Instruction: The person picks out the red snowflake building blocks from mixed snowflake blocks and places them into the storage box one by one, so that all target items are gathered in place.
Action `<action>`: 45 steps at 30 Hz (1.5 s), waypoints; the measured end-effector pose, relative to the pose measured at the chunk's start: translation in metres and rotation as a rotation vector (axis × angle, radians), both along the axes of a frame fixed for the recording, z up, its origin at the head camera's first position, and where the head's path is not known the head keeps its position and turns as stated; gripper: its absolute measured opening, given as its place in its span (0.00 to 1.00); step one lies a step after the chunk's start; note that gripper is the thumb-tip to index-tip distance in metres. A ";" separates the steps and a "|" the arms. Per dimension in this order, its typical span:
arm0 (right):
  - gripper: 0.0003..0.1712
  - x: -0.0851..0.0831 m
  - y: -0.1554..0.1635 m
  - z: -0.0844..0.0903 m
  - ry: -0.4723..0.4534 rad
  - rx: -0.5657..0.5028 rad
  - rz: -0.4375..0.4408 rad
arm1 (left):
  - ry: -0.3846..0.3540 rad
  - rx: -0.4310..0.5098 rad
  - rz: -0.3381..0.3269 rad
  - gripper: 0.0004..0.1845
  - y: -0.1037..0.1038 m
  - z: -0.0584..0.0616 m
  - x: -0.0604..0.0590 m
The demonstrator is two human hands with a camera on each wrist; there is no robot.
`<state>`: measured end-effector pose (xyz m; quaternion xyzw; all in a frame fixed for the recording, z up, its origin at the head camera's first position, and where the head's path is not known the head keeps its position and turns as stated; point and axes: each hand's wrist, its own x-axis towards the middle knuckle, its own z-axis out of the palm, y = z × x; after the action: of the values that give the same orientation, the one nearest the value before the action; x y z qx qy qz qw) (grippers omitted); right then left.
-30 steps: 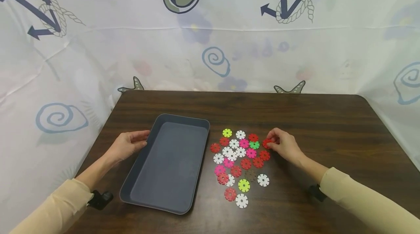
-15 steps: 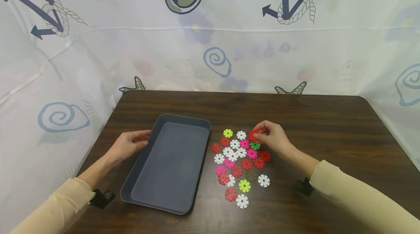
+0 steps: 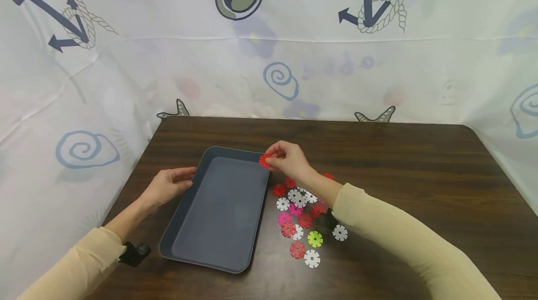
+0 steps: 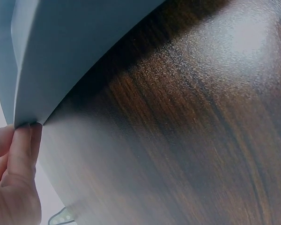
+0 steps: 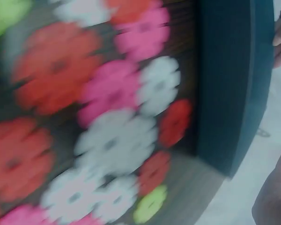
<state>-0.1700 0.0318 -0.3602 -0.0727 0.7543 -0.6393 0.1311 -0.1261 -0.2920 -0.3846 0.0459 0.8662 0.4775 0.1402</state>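
Observation:
My right hand [image 3: 271, 160] pinches a red notched disc [image 3: 265, 160] above the far right rim of a dark grey tray [image 3: 214, 216]. The tray lies empty on the brown table [image 3: 399, 160]. My left hand [image 3: 185, 178] rests against the tray's left rim; in the left wrist view its fingertips [image 4: 21, 145] touch the rim's edge [image 4: 28, 93]. A pile of red, white, pink and yellow-green discs [image 3: 294, 209] lies right of the tray, partly hidden by my right forearm. The right wrist view shows the discs [image 5: 117, 140] blurred beside the tray's wall [image 5: 225, 84].
A printed cloth [image 3: 126, 80] with anchors and shells walls in the table at the back and both sides. A white disc [image 3: 312, 258] and a yellow-green one [image 3: 314, 238] lie nearest the front edge. The table's right half is bare wood.
My right hand picked up a red disc at the pile's right side and carried it left, over the pile to the tray's far right rim. My left hand stayed on the tray.

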 end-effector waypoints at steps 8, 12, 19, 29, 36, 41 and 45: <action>0.09 -0.011 -0.064 0.001 -0.079 -0.094 -0.026 | -0.003 -0.021 0.013 0.25 0.000 0.001 -0.001; 0.08 -0.013 -0.089 -0.004 -0.112 -0.108 -0.039 | -0.008 -0.018 0.017 0.25 0.001 0.001 0.000; 0.07 -0.015 -0.120 -0.021 -0.128 -0.091 -0.063 | -0.007 -0.002 0.022 0.24 0.003 0.002 0.000; 0.07 -0.026 -0.131 -0.018 -0.109 -0.007 -0.070 | 0.007 -0.031 0.027 0.24 0.000 0.003 0.001; 0.07 -0.031 -0.140 -0.009 -0.132 -0.041 -0.088 | 0.008 -0.038 0.028 0.24 -0.001 0.005 -0.001; 0.06 -0.030 -0.148 -0.021 -0.138 0.024 -0.124 | 0.028 -0.049 0.026 0.24 -0.001 0.004 0.000; 0.06 -0.029 -0.151 -0.030 -0.104 0.103 -0.127 | 0.042 -0.059 0.028 0.23 0.000 0.003 0.002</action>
<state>-0.1990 -0.1191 -0.3899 0.0154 0.7815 -0.6095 0.1328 -0.1241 -0.2925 -0.3818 0.0395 0.8832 0.4525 0.1165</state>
